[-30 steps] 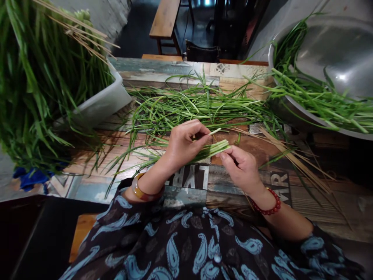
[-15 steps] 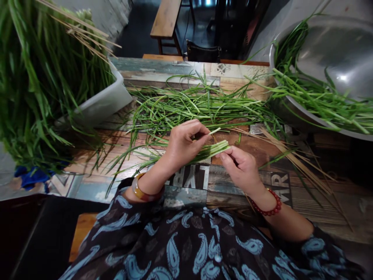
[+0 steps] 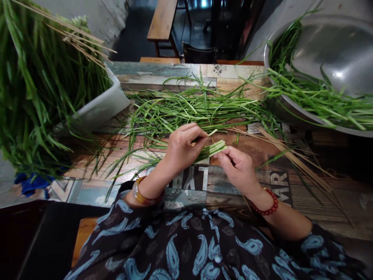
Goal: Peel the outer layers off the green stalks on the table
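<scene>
My left hand (image 3: 183, 147) is closed round a small bundle of garlic chives (image 3: 214, 149), its pale cut ends facing right. One chive stalk (image 3: 212, 133) sticks out separately between the left thumb and forefinger. My right hand (image 3: 239, 167) is pinched at the lower edge of the bundle, close to the cut ends. A thin bamboo skewer (image 3: 247, 203) shows below the right palm, and a thin brown tip shows above the bundle in line with it. The stretch between is hidden by the right fingers and the chives.
Loose chives (image 3: 192, 107) lie across the patterned table (image 3: 230, 182). Bamboo skewers (image 3: 294, 159) lie at the right. A metal bowl (image 3: 320, 50) with chives stands back right. A white bin (image 3: 101, 105) heaped with chives and several skewers stands left, near a blue cloth (image 3: 33, 182).
The view has shifted slightly. Both hands keep nearly the same hold on the chives, with no clear change between them.
</scene>
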The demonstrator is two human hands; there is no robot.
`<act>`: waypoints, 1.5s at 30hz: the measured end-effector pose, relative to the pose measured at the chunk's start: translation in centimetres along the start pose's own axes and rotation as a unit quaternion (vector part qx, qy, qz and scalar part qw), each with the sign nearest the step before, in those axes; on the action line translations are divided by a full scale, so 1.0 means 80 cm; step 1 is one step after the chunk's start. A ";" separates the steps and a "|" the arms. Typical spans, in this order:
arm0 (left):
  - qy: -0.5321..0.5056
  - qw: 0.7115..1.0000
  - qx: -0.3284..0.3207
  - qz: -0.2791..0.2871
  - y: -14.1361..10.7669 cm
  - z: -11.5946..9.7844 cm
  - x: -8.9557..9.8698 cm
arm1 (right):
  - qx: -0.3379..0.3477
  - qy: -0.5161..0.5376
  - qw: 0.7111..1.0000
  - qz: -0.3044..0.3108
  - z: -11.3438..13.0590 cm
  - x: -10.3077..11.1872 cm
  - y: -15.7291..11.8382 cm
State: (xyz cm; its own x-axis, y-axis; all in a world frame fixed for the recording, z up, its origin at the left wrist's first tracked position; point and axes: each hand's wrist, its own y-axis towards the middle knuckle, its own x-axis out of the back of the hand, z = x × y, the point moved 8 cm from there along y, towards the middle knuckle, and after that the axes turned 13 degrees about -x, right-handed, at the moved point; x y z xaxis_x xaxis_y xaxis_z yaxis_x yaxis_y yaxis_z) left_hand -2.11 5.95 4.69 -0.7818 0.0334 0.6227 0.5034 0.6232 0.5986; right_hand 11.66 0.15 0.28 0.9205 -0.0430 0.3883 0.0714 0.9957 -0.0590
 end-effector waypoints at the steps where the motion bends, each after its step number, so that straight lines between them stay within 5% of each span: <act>1: -0.011 1.000 0.011 -0.001 -0.001 0.002 -0.001 | 0.002 0.003 1.000 -0.001 0.000 0.000 0.000; 10: -0.040 0.996 -0.033 0.066 -0.002 -0.003 -0.014 | -0.026 0.051 0.997 0.050 -0.015 -0.002 0.009; 18: -0.130 0.982 0.016 0.138 0.002 -0.004 -0.020 | -0.016 0.083 0.993 0.087 -0.022 -0.005 0.007; 23: -0.177 0.965 0.090 0.171 -0.008 -0.001 -0.036 | 0.010 0.031 0.998 0.046 -0.012 0.000 0.006; 32: -0.186 0.959 0.087 0.194 -0.012 0.007 -0.043 | 0.022 -0.003 0.999 0.038 -0.018 -0.004 0.012; 40: 0.104 0.992 0.068 0.039 -0.001 0.081 0.036 | 0.067 -0.017 0.996 0.063 -0.001 -0.009 0.004; 45: 0.203 0.972 0.007 0.121 0.029 0.106 0.015 | 0.073 -0.018 0.996 0.046 -0.005 -0.008 0.008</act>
State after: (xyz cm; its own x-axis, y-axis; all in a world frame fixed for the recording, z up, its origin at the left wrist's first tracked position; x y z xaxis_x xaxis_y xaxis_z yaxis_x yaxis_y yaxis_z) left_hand -4.96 14.09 2.53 -0.4302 -0.1295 0.8934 0.6471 0.6458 0.4052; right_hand 11.29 0.78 -0.35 0.9060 0.0493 0.4203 -0.0713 0.9968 0.0367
